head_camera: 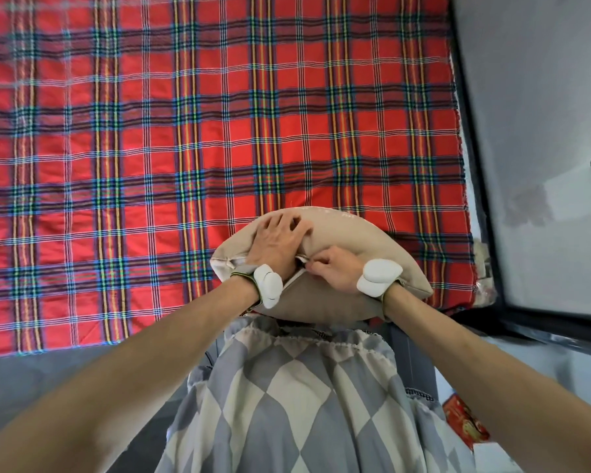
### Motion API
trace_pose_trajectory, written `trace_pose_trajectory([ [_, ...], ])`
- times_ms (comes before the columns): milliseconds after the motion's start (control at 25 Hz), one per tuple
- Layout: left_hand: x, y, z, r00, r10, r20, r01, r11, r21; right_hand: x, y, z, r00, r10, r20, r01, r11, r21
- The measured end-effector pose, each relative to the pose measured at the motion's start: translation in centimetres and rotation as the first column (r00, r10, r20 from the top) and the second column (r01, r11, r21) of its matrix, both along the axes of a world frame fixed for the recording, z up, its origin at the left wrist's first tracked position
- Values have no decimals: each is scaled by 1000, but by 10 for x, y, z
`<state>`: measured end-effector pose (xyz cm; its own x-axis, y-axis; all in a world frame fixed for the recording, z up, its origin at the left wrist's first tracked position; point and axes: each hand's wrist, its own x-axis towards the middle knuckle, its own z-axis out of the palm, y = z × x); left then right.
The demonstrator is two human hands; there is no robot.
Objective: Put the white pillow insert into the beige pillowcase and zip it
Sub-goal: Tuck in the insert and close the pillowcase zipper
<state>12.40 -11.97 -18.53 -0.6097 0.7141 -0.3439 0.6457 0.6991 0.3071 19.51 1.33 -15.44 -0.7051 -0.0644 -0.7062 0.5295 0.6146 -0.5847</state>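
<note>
Snag risk first: the pillowcase (355,233) sits on the near edge of the bed, on the plaid blanket (151,131), right in front of me. A thin strip of white insert (294,281) shows in the open gap beside my left wrist. If the zip (301,260) gets pulled w/o that stuffing tucked down, I reckon fabric catches in the teeth & jams. Also, a hard tug toward me could drag the pillow off the edge.

Pose: both arms reach fwd. My left hand (277,240) lies flat, fingers spread, pressing the top of the pillow, gripping nothing. My right hand (331,271) is curled, fingertips pinching at the seam, prob. the zip pull, tho the pull itself is hidden.
</note>
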Motion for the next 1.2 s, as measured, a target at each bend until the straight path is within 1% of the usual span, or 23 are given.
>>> trace_pose_trajectory([
  [80, -4, -4, 7, 1000, 7, -23, -6, 999, 37, 5, 6, -2, 999, -39, -24, 38, 999, -27],
  [120, -10, -10, 11, 1000, 28, -10, -27, 999, 35, 6, 9, -1, 999, -46, -28, 45, 999, -17],
  [160, -17, -19, 15, 998, 56, 37, -56, 998, 14, 7, 12, 0, 999, -49, -23, 49, 999, -4],
  [200, -23, -28, 19, 987, 101, 125, -98, 995, -23, 8, 16, 1, 999, -51, -18, 51, 999, 0],
  [240, -28, -35, 22, 964, 156, 213, -142, 987, -79, 8, 19, 2, 999, -43, -9, 43, 999, -6],
  [280, -30, -41, 23, 949, 196, 246, -163, 975, -149, 8, 20, 4, 1000, -22, 5, 22, 1000, -18],
  [360, -25, -42, 17, 971, 190, 147, -147, 953, -264, 9, 14, 7, 999, 12, 43, -10, 999, -41],
  [400, -21, -38, 12, 981, 172, 87, -141, 949, -281, 10, 10, 7, 999, 14, 43, -13, 999, -33],
  [480, -15, -26, 2, 987, 161, 29, -149, 958, -246, 9, 1, 6, 999, 36, 15, -37, 996, 78],
  [520, -15, -22, -1, 986, 165, 9, -159, 963, -215, 6, -3, 6, 997, 73, -10, -70, 985, 157],
  [560, -15, -18, -5, 984, 177, -8, -175, 966, -190, 3, -4, 6, 995, 98, -26, -90, 976, 198],
  [600, -17, -16, -6, 982, 189, -17, -189, 966, -178, -1, -4, 5, 995, 94, -28, -87, 980, 180],
  [680, -18, -20, -10, 983, 183, -33, -186, 965, -188, -7, -5, 2, 999, 35, -2, -35, 999, 38],
  [760, -15, -25, -15, 983, 177, -44, -182, 961, -208, -8, -8, 1, 999, 26, 48, -23, 998, -65],
  [840, -15, -28, -13, 985, 171, -13, -170, 963, -207, -6, -9, -2, 996, 30, 82, -23, 996, -81],
  [880, -19, -31, -8, 986, 162, 31, -153, 970, -190, -5, -9, -4, 996, 27, 84, -21, 997, -70],
  [920, -26, -35, -2, 980, 155, 124, -133, 977, -163, -5, -7, -5, 997, 15, 80, -11, 998, -54],
  [960, -35, -42, 7, 950, 159, 269, -128, 983, -129, -4, -5, -5, 998, -8, 70, 10, 999, -32],
  [1000, -46, -50, 18, 892, 172, 419, -143, 985, -101, -4, -3, -3, 998, -40, 47, 41, 999, -16],
  [1040, -55, -58, 27, 836, 188, 515, -159, 982, -101, -4, 0, -2, 996, -77, 33, 77, 997, 6],
  [1080, -61, -62, 32, 818, 211, 535, -163, 977, -136, -4, 3, -2, 993, -116, 24, 116, 993, 29],
  [1120, -62, -65, 38, 833, 237, 499, -162, 968, -190, -6, 6, -1, 989, -146, 18, 145, 988, 53],
  [1200, -53, -61, 43, 900, 289, 326, -177, 927, -332, -9, 5, -1, 989, -144, 19, 142, 985, 101],
])
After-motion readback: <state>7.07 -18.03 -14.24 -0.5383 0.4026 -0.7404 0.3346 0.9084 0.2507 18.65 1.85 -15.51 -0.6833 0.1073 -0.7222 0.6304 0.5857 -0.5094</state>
